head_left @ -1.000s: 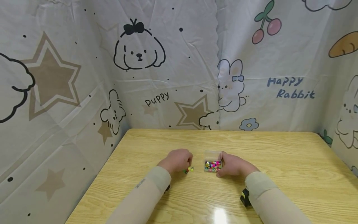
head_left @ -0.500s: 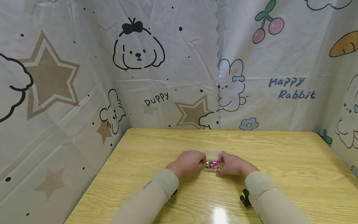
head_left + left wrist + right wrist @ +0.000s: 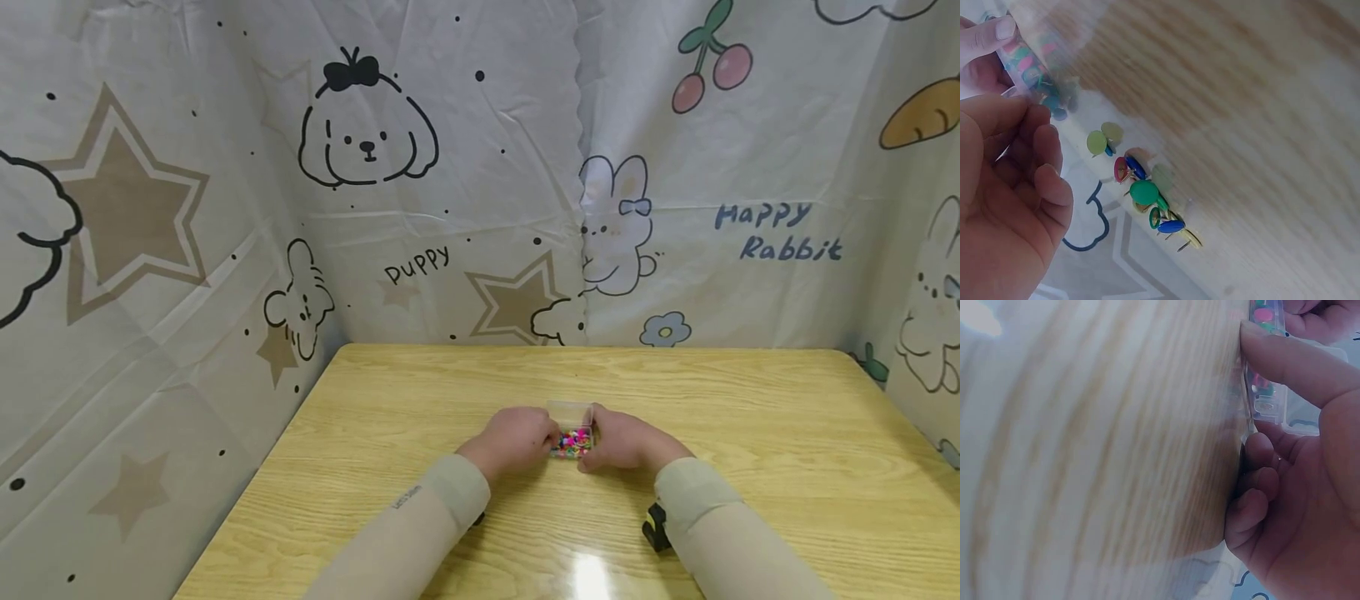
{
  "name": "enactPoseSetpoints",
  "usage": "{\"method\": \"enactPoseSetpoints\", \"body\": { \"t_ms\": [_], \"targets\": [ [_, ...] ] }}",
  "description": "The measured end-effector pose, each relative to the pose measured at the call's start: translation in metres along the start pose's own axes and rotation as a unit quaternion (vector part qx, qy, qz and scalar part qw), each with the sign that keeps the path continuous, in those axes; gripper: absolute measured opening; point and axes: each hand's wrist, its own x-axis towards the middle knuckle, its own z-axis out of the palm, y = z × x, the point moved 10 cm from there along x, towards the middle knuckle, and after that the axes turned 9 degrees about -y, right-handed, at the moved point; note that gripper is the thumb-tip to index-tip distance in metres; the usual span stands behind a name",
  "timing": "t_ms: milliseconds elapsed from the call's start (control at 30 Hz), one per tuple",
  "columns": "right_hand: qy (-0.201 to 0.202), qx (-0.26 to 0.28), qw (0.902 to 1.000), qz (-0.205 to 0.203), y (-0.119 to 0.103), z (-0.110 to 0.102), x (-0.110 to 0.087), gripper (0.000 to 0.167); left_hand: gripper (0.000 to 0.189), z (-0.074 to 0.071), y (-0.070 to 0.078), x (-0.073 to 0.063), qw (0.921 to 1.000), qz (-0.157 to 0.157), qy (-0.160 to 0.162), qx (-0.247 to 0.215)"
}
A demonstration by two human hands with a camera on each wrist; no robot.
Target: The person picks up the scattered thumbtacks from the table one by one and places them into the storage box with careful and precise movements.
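Note:
A small clear plastic box (image 3: 1267, 411) stands on the table with its lid (image 3: 568, 412) raised at the back. Colourful thumbtacks (image 3: 576, 442) fill it. My right hand (image 3: 621, 440) grips the box's right end, thumb at the front. At the left end is my left hand (image 3: 521, 440), fingers curled and thumb and index fingertips together over the box's edge. I cannot tell whether a tack is between them. Several loose thumbtacks (image 3: 1144, 192), green, blue, red and yellow, lie in a row on the table beside the left hand; in the head view that hand hides them.
The light wood table (image 3: 405, 383) reaches back to a printed cloth (image 3: 450, 292) that hangs behind and at the sides. A black wrist-camera mount (image 3: 657, 527) sits under the right sleeve. A bright reflection lies on the table's near part.
My left hand has moved right, from the loose thumbtacks to the box's left end, and its fingertips now overlap the box's edge. The right hand has stayed on the box.

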Motion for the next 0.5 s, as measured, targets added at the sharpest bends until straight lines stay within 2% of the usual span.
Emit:
{"method": "enactPoseSetpoints", "body": {
  "t_ms": [100,233,367,500],
  "targets": [
    [0.001,-0.002,1.0000,0.000,0.000,0.000,0.000,0.050,0.018,-0.001,-0.001,-0.002,1.0000,0.003,-0.004,-0.006],
    [0.002,-0.008,1.0000,0.001,0.001,-0.001,0.000,0.051,0.016,-0.007,-0.006,-0.006,0.9990,0.003,0.003,-0.045],
    [0.001,-0.010,0.9999,0.000,0.001,-0.001,0.001,0.051,0.018,-0.012,-0.020,-0.013,0.9968,-0.013,0.009,-0.078],
    [-0.002,-0.011,0.9999,-0.003,-0.001,-0.001,0.000,0.051,0.022,-0.010,-0.035,-0.020,0.9964,-0.035,-0.002,-0.077]
  ]
}}
